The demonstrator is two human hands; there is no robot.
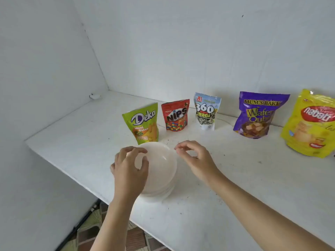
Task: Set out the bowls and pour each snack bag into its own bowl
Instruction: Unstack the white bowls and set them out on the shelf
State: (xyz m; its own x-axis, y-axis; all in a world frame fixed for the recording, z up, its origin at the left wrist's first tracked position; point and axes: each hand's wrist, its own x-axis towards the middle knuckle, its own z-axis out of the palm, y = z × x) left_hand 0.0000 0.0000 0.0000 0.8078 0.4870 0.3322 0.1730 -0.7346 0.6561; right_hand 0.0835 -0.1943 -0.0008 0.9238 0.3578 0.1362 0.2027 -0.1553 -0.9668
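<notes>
Bright, soft shadows, slight blur, wide-angle distortion

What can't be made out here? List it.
Head view, stack of white plastic bowls: count unclear, rims blur together and the gripping left hand covers one side.
Head view, yellow Nabati snack bag: cut off by the right edge.
Head view, right hand: too blurred to tell whether its fingertips touch the bowl rim.

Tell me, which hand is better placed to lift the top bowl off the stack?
Probably the left hand: its fingers curl over the rim of the top bowl, while the right hand only nears its far edge.
</notes>
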